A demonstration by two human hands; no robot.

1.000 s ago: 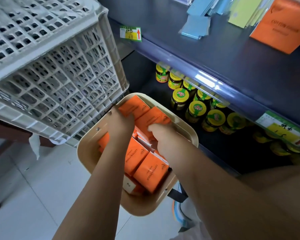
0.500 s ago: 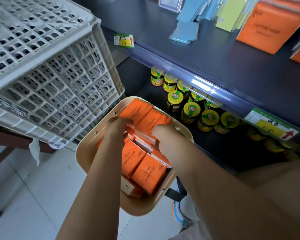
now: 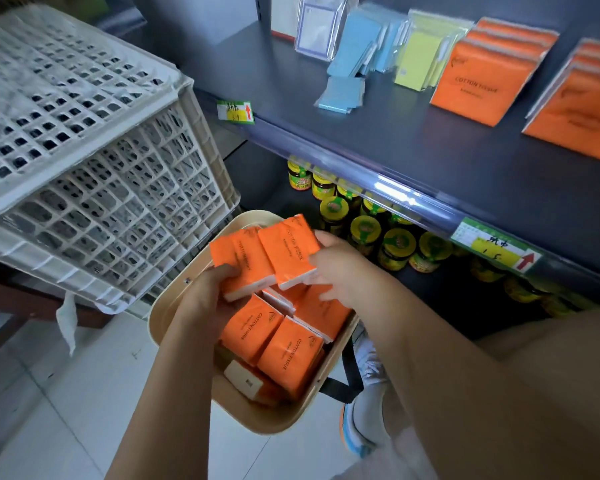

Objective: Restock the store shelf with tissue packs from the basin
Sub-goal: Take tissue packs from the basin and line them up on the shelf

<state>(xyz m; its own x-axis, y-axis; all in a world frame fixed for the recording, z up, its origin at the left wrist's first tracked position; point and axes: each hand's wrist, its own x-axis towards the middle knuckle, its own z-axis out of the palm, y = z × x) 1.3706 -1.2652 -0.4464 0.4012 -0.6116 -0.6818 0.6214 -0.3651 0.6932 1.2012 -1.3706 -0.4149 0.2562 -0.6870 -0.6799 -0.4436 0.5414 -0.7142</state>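
Change: a moment ago both hands were digging down in the basin (image 3: 174, 306); now they're lifting two packs clear of the pile.
Left hand (image 3: 201, 299): curling its fingers round the left pack (image 3: 243, 261), gripping it from below.
Right hand (image 3: 340, 261): pinching the right pack (image 3: 288, 251) at its far end. The two packs are touching, side by side above the basin.
Meaning: the pick is looking done, so the carry up to the shelf (image 3: 430, 150) is probably next. Plenty more packs are waiting in the basin.
Room: bare shelf is showing in front of the orange stacks (image 3: 482, 81).
Edges: the rail (image 3: 378, 181) is jutting out above the hands and the crate (image 3: 101, 168) is crowding the left. The jars (image 3: 364, 230) are sitting just behind, though it's hard to tell how close.
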